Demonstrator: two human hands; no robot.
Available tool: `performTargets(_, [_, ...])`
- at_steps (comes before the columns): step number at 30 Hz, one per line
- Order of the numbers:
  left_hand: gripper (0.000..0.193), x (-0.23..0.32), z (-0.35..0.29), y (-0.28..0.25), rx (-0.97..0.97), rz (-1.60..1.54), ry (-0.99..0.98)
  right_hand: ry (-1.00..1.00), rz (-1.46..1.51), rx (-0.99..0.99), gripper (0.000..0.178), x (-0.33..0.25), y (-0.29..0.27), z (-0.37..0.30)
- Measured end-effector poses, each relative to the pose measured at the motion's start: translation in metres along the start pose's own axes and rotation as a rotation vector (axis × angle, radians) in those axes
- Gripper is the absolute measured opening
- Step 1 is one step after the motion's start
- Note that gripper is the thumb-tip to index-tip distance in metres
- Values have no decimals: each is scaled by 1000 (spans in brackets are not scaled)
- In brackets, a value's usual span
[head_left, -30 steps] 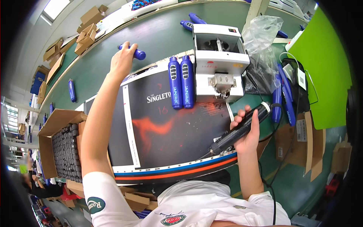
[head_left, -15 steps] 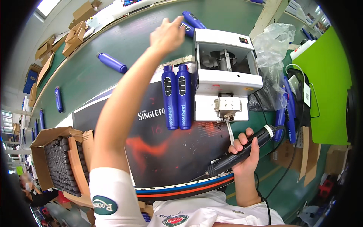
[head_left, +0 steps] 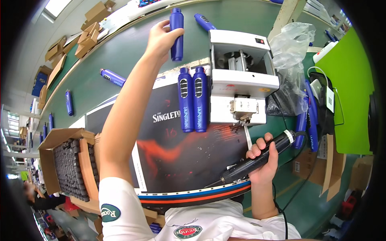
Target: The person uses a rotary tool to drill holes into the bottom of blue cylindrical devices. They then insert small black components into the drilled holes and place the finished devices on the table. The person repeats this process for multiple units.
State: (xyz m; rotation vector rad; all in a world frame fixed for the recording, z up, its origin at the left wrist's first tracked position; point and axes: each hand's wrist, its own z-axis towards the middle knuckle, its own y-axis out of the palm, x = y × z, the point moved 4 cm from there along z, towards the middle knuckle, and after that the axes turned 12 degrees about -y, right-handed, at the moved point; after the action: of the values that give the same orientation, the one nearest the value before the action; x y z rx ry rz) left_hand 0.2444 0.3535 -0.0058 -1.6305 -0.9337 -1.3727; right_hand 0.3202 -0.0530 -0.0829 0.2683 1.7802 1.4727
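Left hand (head_left: 160,39) pinched a blue cylinder (head_left: 177,47) between thumb and fingers, its long axis running away from the person, over the far part of the green bench (head_left: 136,48); clearance beneath could not be judged. Right hand (head_left: 263,164) was curled around a black corded driver (head_left: 240,168), thumb along the barrel, thin bit pointing left above the near edge of the dark printed mat (head_left: 189,160). The left forearm crossed over the mat and hid part of it. Two slotted blue cylinders (head_left: 193,102) lay side by side on the mat, just left of a white machine (head_left: 243,82), which took up the space beyond the right hand. A single blue cylinder (head_left: 205,22) lay behind the machine's left corner; further ones, a near one (head_left: 112,77) and a farther one (head_left: 69,103), lay to the left. A clear plastic bag (head_left: 292,45) was crumpled against the machine's right side. An open carton (head_left: 47,162) of black parts (head_left: 68,168) stood at lower left. A bright green panel (head_left: 350,100) bounded the right side.
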Motion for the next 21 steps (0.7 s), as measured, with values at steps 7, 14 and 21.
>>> performTargets(7, [64, 24, -208, -59, -257, -161, 70, -20, 92, -2, 33, -3, 4, -1])
performTargets(14, [67, -26, -327, -76, -163, 19, -68, -36, 134, -106, 46, -21, 15, 5])
performTargets(21, [43, -49, -363, -51, -115, 805, 284, -185, -85, -572, 41, -77, 74, 8])
